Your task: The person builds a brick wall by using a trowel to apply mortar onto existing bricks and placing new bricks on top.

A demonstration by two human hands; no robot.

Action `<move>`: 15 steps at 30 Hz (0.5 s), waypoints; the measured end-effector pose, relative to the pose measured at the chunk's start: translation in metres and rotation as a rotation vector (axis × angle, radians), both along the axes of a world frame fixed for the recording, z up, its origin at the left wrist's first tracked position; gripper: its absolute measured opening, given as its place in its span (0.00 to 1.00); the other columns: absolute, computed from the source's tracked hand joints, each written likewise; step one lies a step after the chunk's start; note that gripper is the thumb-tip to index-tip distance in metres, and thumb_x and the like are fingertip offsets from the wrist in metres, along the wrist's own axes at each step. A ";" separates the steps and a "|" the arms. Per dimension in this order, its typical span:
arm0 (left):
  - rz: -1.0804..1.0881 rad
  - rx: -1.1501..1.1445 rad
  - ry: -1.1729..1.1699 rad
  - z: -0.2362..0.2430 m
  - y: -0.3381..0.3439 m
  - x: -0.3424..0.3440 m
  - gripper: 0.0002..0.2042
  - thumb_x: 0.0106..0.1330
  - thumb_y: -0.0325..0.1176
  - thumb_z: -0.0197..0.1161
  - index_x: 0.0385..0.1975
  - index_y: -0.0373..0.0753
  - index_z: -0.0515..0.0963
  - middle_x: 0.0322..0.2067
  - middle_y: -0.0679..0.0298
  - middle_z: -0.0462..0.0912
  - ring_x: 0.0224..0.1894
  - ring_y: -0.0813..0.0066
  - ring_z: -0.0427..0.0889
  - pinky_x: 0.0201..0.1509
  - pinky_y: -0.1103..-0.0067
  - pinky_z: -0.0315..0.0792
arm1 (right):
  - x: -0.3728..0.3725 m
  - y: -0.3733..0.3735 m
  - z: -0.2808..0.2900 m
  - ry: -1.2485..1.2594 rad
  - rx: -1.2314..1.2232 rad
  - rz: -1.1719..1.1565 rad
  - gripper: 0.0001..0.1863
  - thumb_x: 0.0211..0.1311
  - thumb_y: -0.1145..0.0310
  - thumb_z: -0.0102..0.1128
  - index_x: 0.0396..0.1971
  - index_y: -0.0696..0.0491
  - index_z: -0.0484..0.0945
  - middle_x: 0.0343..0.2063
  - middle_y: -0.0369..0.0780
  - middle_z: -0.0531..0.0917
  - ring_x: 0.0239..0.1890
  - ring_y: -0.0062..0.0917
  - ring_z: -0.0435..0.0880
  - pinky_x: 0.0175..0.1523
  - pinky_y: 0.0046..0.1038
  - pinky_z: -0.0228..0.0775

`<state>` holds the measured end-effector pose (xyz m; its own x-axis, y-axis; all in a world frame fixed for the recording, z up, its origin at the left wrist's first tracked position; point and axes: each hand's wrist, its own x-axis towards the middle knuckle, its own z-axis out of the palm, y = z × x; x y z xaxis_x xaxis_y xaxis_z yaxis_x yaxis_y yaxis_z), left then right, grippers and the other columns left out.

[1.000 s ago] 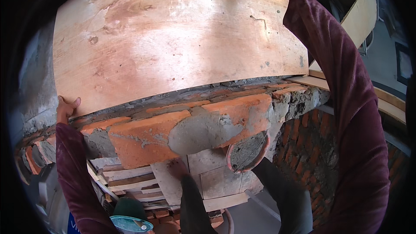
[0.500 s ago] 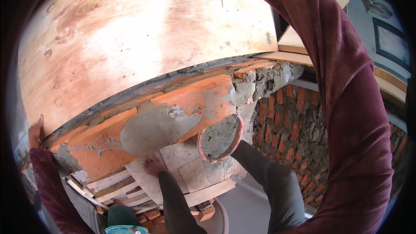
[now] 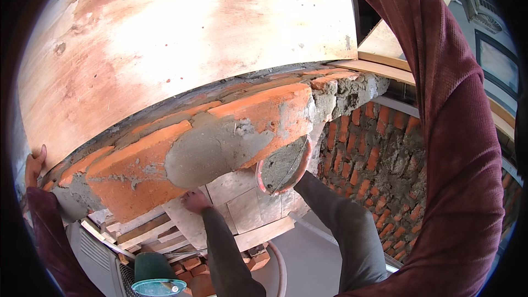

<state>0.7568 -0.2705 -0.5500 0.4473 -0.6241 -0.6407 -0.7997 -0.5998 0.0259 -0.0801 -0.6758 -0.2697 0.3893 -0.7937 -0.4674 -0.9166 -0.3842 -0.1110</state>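
A large sheet of plywood [image 3: 126, 49] stands across the far side, its lower edge along the top of a rough brick wall [image 3: 132, 187]. My left hand [image 3: 34, 169] is closed at the sheet's left edge, the thumb up on its near side and the other fingers mostly hidden. My right arm [image 3: 462, 115] reaches up the right side in a maroon sleeve, and its hand lies beyond the top of the picture. Grey mortar [image 3: 203, 154] is smeared over the orange bricks below the sheet.
A round reddish tub [image 3: 308, 159] with wet mortar stands by the wall. My bare foot [image 3: 195, 202] is on a plank platform [image 3: 245, 209]. Lower left are a green bucket [image 3: 149, 264] and loose bricks [image 3: 199, 269]. Another brick wall [image 3: 379, 170] stands right.
The view has shifted a little, moving the wall and tub up and right in the picture. My left hand stays at the plywood's edge.
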 end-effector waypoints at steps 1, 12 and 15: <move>0.004 0.016 -0.013 0.003 0.008 -0.005 0.47 0.53 0.68 0.65 0.48 0.18 0.73 0.48 0.41 0.79 0.52 0.54 0.78 0.57 0.69 0.69 | 0.016 0.004 -0.014 -0.051 0.031 -0.009 0.11 0.64 0.62 0.55 0.34 0.55 0.75 0.28 0.38 0.80 0.27 0.30 0.79 0.31 0.32 0.71; -0.012 -0.099 -0.280 0.068 -0.017 -0.145 0.48 0.54 0.65 0.66 0.57 0.21 0.67 0.53 0.37 0.75 0.57 0.48 0.75 0.59 0.67 0.67 | 0.004 0.015 0.000 -0.542 0.097 -0.374 0.12 0.66 0.62 0.55 0.40 0.55 0.73 0.30 0.38 0.78 0.27 0.29 0.77 0.30 0.31 0.70; -0.013 -0.492 -0.292 0.118 -0.013 -0.119 0.49 0.57 0.65 0.64 0.68 0.30 0.58 0.65 0.41 0.63 0.68 0.49 0.63 0.69 0.64 0.58 | 0.008 0.060 0.009 -0.794 0.137 -0.443 0.12 0.67 0.62 0.55 0.42 0.55 0.72 0.31 0.39 0.78 0.27 0.29 0.77 0.30 0.30 0.70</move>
